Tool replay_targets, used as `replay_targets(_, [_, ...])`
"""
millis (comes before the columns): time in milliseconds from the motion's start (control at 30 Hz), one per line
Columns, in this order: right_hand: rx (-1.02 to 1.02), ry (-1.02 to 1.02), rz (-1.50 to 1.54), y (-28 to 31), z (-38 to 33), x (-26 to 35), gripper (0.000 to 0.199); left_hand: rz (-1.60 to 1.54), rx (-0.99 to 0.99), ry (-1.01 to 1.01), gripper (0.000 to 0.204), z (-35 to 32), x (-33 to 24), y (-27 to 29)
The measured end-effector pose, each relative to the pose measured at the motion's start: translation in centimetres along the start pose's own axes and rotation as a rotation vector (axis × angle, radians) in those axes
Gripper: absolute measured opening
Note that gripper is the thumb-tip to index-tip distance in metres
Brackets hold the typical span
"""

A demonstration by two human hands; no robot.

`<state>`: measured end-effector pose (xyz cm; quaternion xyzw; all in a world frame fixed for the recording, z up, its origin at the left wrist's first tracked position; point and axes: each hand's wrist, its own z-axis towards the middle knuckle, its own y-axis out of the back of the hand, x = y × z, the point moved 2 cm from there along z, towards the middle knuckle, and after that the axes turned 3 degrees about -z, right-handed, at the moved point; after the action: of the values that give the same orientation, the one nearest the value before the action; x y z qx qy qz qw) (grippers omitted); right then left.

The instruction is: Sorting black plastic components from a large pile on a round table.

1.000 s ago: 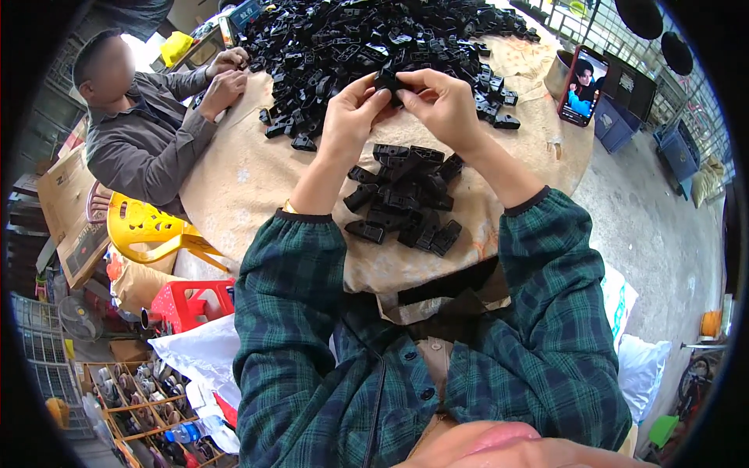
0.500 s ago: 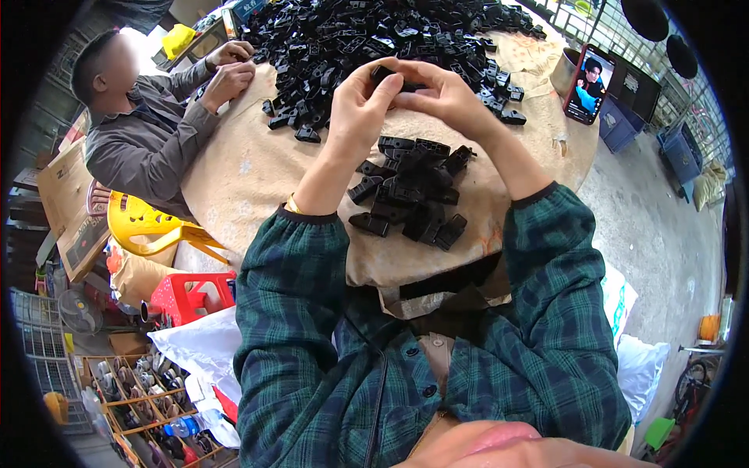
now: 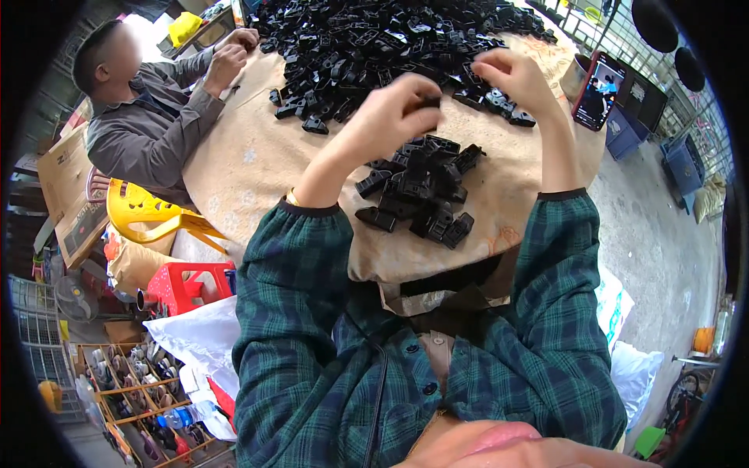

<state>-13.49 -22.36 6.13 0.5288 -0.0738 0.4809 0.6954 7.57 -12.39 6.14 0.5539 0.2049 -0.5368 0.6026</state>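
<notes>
While holding the left hand (image 3: 399,117) by the small heap (image 3: 417,183) of black parts with fingers curled, can't tell around what, if anything! Poised at the big heap (image 3: 351,47) with the right hand (image 3: 516,80), bunching fingers, no telling on what. Presumably split across the tabletop (image 3: 265,160) to prevent mixing.

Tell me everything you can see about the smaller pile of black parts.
The smaller pile is a loose jumble of black, angular, shiny pieces that look plastic, lying at varied angles, some on others. It rests on the beige patterned cloth. The left hand is near its far edge; contact is unclear.
</notes>
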Motion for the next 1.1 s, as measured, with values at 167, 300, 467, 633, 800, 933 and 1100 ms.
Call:
replay_targets(167, [0.103,0.015,-0.436,-2.5,-0.4,-1.8,0.026,0.271,0.329,-0.092,0.034,-0.8,-1.7,-0.9])
replay_targets(300, [0.116,0.06,-0.601,-5.8,-0.5,-0.4,0.028,0.115,0.2,0.059,0.028,-0.5,-0.2,0.7])
replay_targets(467, [0.075,0.095,-0.295,-6.3,-0.4,0.8,0.031,0.567,-0.36,0.071,0.018,-0.6,3.2,6.7])
replay_targets(633, [-0.082,0.074,-0.074,-5.4,-0.2,-0.1,0.036,0.479,-0.224,0.329,0.023,-0.7,4.9,7.5])
replay_targets(800, [-0.076,0.051,0.062,-5.6,0.4,0.0,0.035,0.82,-0.105,0.184,0.031,-0.5,5.2,5.2])
replay_targets(933, [-0.062,0.068,0.116,-5.7,0.1,0.8,0.034,0.978,-0.062,0.165,0.029,-0.3,5.8,3.8])
replay_targets(1100, [0.027,-0.02,0.52,-6.7,-0.6,2.9,0.031,0.437,-0.337,0.039,0.023,0.4,5.3,3.5])
